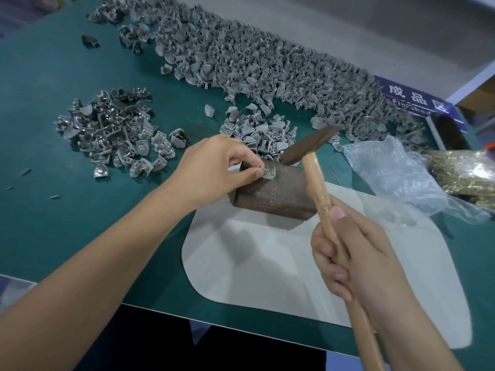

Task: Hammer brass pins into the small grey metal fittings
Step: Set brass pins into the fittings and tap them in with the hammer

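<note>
The desk [80,183] carried a long heap of fittings [267,62]. A steel block [273,191] sat on a white mat [267,277]. The right hand [356,263] was clamped round the hammer [318,183] handle, head raised. The left hand [214,170] pinched one fitting [268,172] by its edge on the block, brass pin seated. Judged small, light, rigid, liable to skid; hold low, fingers clear.

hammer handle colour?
Light tan wood; the hammer handle shows best in the head view, gripped by the right hand.
</note>
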A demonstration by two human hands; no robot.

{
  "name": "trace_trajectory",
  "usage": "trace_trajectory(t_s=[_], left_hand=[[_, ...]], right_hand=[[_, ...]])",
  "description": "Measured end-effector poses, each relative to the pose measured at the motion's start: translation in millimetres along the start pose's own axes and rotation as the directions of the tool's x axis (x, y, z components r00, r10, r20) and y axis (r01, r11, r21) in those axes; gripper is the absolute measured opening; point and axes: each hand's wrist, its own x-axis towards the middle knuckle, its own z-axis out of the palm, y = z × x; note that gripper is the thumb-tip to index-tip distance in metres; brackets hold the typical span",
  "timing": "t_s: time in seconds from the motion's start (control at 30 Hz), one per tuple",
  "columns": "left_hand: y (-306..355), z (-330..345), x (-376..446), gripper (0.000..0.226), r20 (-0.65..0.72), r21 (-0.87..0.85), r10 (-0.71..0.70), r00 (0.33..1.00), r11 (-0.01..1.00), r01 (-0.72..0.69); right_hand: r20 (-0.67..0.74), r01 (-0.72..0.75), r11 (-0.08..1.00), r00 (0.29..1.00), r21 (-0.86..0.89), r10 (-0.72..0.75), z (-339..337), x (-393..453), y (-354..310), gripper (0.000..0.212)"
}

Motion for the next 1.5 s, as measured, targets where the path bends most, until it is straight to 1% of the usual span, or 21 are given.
trace_trajectory(t_s=[0.07,0.17,0.23,0.3,0.4,0.53,0.63,0.73,0.8,0.87,0.93,1.07,1.17,1.27,1.4,1.5], left_hand=[[-0.2,0.4,0.3,0.003,-0.002,-0.004,-0.002,1.000,1.000,0.002],[-0.7,1.2,0.2,0.002,0.001,-0.011,-0.003,1.000,1.000,0.003],[-0.2,0.4,0.2,0.002,0.003,-0.011,-0.005,1.000,1.000,0.005],[-0.7,-0.2,0.7,0.002,0.001,-0.021,-0.009,1.000,1.000,0.009],[-0.8,-0.1,0.3,0.002,0.000,-0.026,-0.007,1.000,1.000,0.007],[-0.2,0.2,0.2,0.002,0.002,-0.024,-0.016,1.000,1.000,0.016],[-0.1,-0.2,-0.3,0.003,-0.007,-0.019,-0.017,1.000,1.000,0.017],[0.3,-0.1,-0.1,0.003,-0.008,-0.017,-0.017,1.000,1.000,0.017],[0.8,-0.1,-0.5,0.002,-0.007,-0.018,-0.021,1.000,1.000,0.021],[1.6,-0.7,-0.4,0.002,-0.001,-0.016,-0.015,1.000,1.000,0.015],[1.1,-1.3,0.0,0.002,0.008,-0.024,-0.018,1.000,1.000,0.018],[0.3,-1.3,0.1,0.001,0.022,-0.030,-0.019,1.000,0.999,0.020],[0.9,-1.1,0.2,0.001,0.016,-0.025,-0.014,1.000,1.000,0.014],[-0.4,-1.7,0.3,0.002,0.019,-0.033,-0.025,1.000,0.999,0.026],[-0.8,-1.2,0.3,0.005,0.027,-0.047,-0.030,0.999,0.998,0.032],[-1.4,-1.1,0.3,0.002,0.022,-0.039,-0.032,0.999,0.999,0.033]], right_hand=[[-0.012,0.003,0.999,1.000,0.039,-0.002,0.5,0.8,0.9,0.037],[0.050,-0.038,0.999,0.998,-0.011,0.039,1.0,1.8,0.5,0.037],[0.029,-0.006,1.000,1.000,0.007,0.006,3.8,1.5,0.9,0.035],[0.003,-0.004,0.999,1.000,0.036,0.004,6.3,1.8,0.5,0.032],[0.047,-0.037,0.999,0.998,-0.032,0.038,6.1,2.8,-3.1,0.035],[-0.008,0.018,1.000,1.000,0.005,-0.018,5.6,3.5,-4.9,0.031],[0.021,-0.010,0.998,1.000,-0.058,0.011,5.2,3.2,-5.6,0.030],[-0.004,-0.001,1.000,1.000,-0.012,0.001,3.2,2.6,-6.1,0.034],[0.023,-0.029,0.999,0.999,-0.028,0.029,2.4,3.0,-5.9,0.037],[0.039,-0.027,0.999,0.999,-0.044,0.029,2.7,2.8,-6.4,0.035],[0.026,-0.001,1.000,1.000,-0.012,0.001,3.2,2.3,-6.9,0.032],[0.051,-0.017,0.999,0.998,-0.049,0.020,5.2,1.5,-5.5,0.037],[0.013,0.017,1.000,1.000,0.001,-0.017,6.0,2.0,-4.7,0.038],[0.029,-0.039,0.998,0.999,-0.038,0.040,6.4,4.3,-4.9,0.037],[0.006,0.001,1.000,1.000,0.024,-0.002,6.5,2.3,-4.7,0.035],[0.047,-0.026,0.999,0.999,-0.021,0.027,7.1,0.9,-4.7,0.037]])
